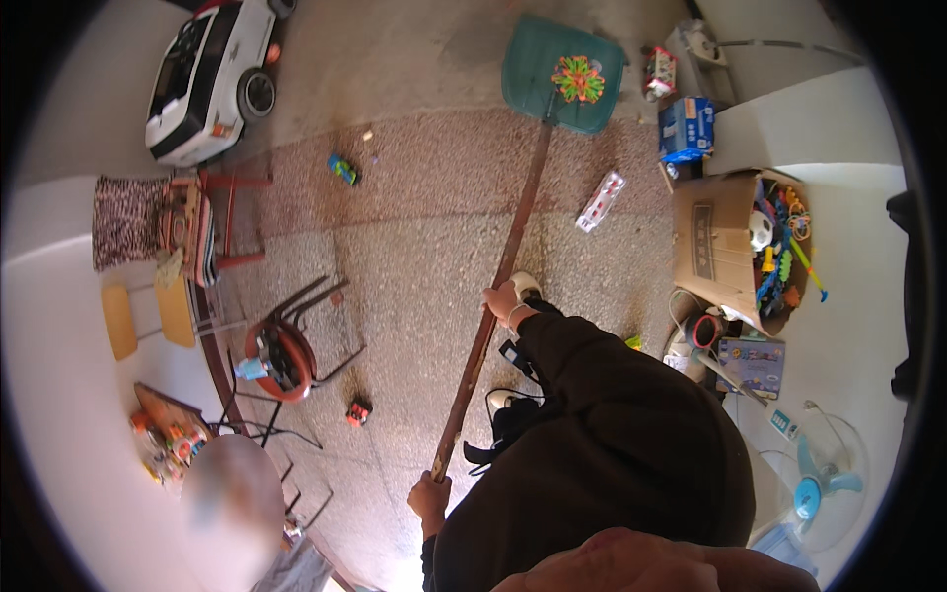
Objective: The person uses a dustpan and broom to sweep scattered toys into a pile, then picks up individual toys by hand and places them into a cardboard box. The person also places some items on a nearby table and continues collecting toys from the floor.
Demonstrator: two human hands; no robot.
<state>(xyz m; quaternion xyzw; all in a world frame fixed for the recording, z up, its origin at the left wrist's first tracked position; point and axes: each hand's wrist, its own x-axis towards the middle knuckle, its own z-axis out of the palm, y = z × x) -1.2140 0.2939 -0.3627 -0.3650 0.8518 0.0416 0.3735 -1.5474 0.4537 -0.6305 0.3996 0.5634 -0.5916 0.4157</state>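
Observation:
A long wooden handle [527,200] runs across the view from a green plastic shovel blade [527,70]. My right hand [503,302], with a bracelet at the wrist, grips the handle near its middle. Lower down, my left hand [430,497] is closed around the handle's near end. On the blade lies a spiky orange-and-green plastic toy [579,79], beside a small grey round thing. The blade rests at the far end of the floor, or just above it; I cannot tell which.
A white and red toy bus [601,201], a blue-green toy [342,169] and a red toy car [359,412] lie on the pebbled floor [429,281]. A cardboard box [710,237] of toys and a fan [808,497] stand right; a round-seated chair [303,355] and white toy car [211,89] left.

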